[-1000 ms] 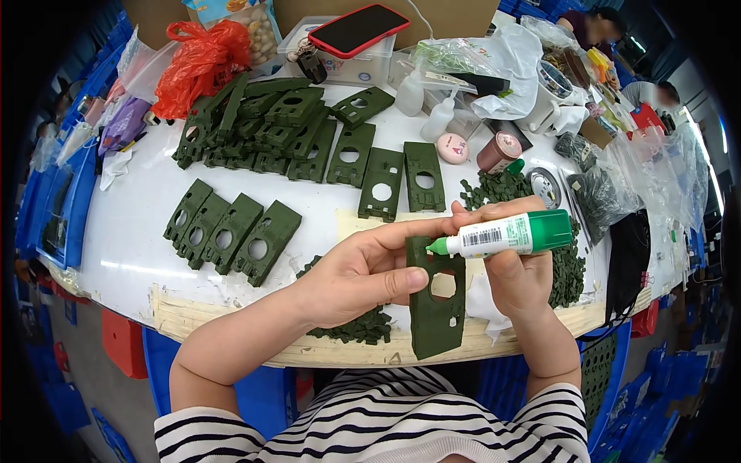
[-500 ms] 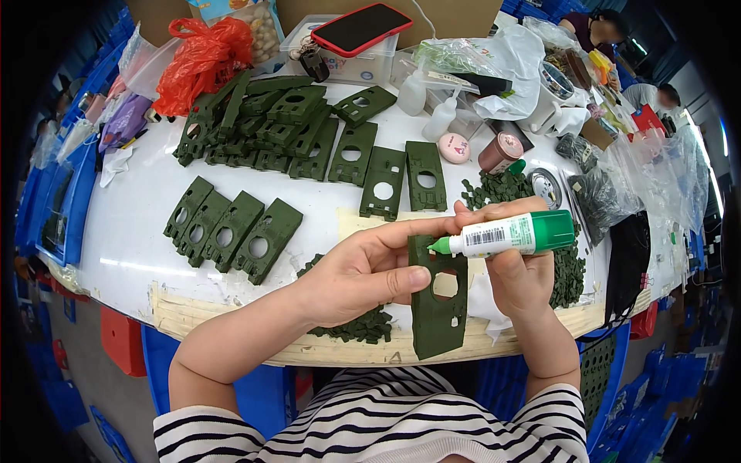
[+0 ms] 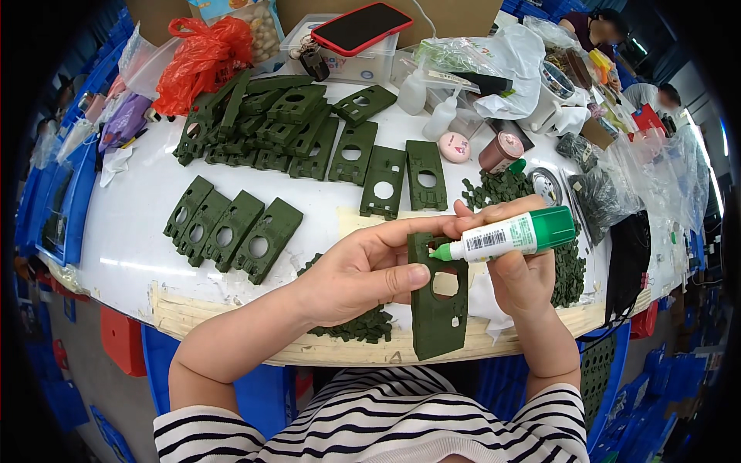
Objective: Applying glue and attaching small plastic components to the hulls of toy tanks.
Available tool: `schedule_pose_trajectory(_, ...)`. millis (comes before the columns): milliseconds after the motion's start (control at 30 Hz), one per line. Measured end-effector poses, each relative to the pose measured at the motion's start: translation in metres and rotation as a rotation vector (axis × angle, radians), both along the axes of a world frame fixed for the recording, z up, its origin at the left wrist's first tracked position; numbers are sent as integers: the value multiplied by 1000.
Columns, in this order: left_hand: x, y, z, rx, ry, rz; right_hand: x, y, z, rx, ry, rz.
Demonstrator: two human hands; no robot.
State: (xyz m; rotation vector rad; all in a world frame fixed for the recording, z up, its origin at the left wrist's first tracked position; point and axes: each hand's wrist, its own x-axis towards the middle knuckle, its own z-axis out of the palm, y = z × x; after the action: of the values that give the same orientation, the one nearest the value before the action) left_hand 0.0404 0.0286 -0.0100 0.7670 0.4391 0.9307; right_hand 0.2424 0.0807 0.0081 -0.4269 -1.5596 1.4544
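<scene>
My left hand point(image 3: 378, 266) grips a dark green plastic model tank hull plate point(image 3: 438, 328) near its upper end, thumb on the front face. The plate hangs over the table's near edge, with a large round hole in it. In my right hand point(image 3: 521, 274) is a white glue bottle point(image 3: 502, 236) with a green cap and a thin green nozzle. It lies nearly level, its tip pointing left at the plate's upper part, by a small opening; whether it touches, I cannot tell. Small dark green pieces point(image 3: 359, 326) lie under my left wrist.
Four similar hull plates stand in a row at left, point(image 3: 266, 241) and a heap of them point(image 3: 293, 123) lies behind. More small green pieces point(image 3: 567, 270) are at right. A phone point(image 3: 361, 29) rests on a clear box at the back, near a red plastic bag point(image 3: 202, 62).
The glue bottle's tip has moved slightly down along the plate, and the bottle tilts a little more. My left hand and the plate have stayed nearly still.
</scene>
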Motion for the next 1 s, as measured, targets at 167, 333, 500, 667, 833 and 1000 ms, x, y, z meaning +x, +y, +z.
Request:
schedule_pose_trajectory(167, -1, 0, 2, -7, 3, -9, 1, 1, -2, 20, 26, 19)
schedule_pose_trajectory(333, 1, 0, 1, 19, -12, -15, 1, 1, -4, 23, 39, 25)
schedule_pose_trajectory(500, 0, 0, 1, 3, 3, -10, 1, 2, -4, 42, 37, 24)
schedule_pose_trajectory(667, 0, 0, 2, -1, 8, -5, 1, 2, -4, 46, 36, 17)
schedule_pose_trajectory(833, 0, 0, 2, 7, 0, -7, 0, 0, -2, 8, 29, 4)
schedule_pose_trajectory(1000, 0, 1, 1, 19, -35, -12, 4, 1, 6, -81, 43, 0)
